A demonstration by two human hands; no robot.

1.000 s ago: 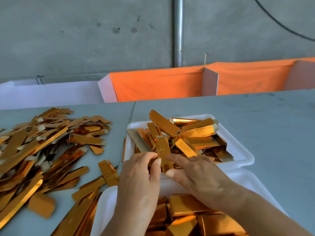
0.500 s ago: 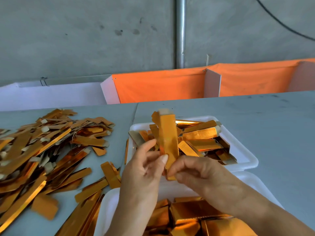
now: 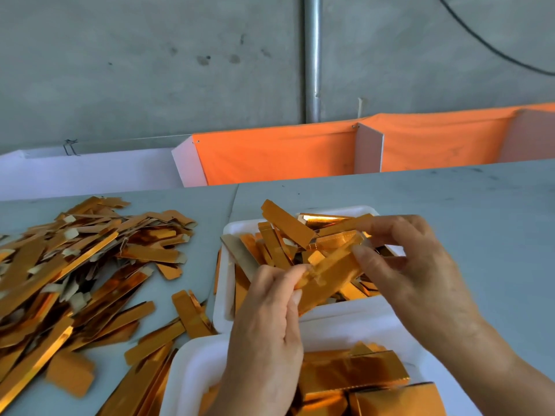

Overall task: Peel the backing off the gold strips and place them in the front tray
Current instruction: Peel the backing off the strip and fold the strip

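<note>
Both hands hold one gold strip (image 3: 329, 273) slantwise above the far white tray (image 3: 228, 283). My left hand (image 3: 267, 322) pinches its lower left end. My right hand (image 3: 411, 265) pinches its upper right end between thumb and fingers. The strip is blurred, so I cannot tell whether its backing is parting. The far tray holds several loose gold strips (image 3: 285, 226). The near white tray (image 3: 195, 370) at the bottom holds folded gold pieces (image 3: 354, 373).
A large heap of gold strips and pale backing bits (image 3: 69, 265) covers the grey table (image 3: 480, 220) on the left. More strips (image 3: 192, 313) lie between the heap and the trays. Orange and white partitions (image 3: 276, 151) stand behind, before a concrete wall.
The strip was picked out of the far tray, held upright, and now lies slanted. My right hand has moved up and right to its far end.
</note>
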